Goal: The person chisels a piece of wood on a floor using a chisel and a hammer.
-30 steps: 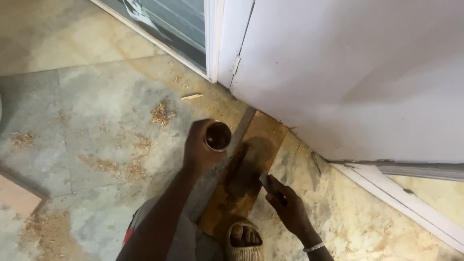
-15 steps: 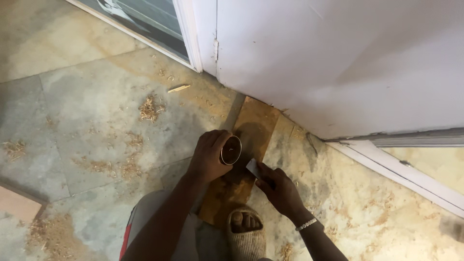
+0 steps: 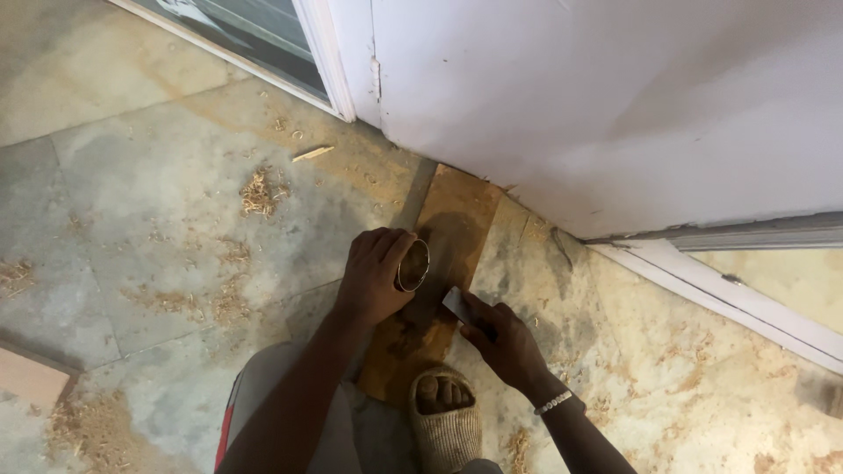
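Crouching over a brown wooden board (image 3: 457, 219) that runs from the frame's centre up under the white door (image 3: 615, 96), the person has the left hand (image 3: 373, 276) wrapped around a small round tin (image 3: 414, 265), tilted over the wood. The right hand (image 3: 505, 338) pinches a small flat scraper (image 3: 457, 305), its edge resting on the board just below the tin. The lower part looks darker and smeared, so I judge spreading begun there; the upper stretch looks bare. A sandalled foot (image 3: 443, 412) pins the near end. Wood shavings (image 3: 259, 189) lie at left.
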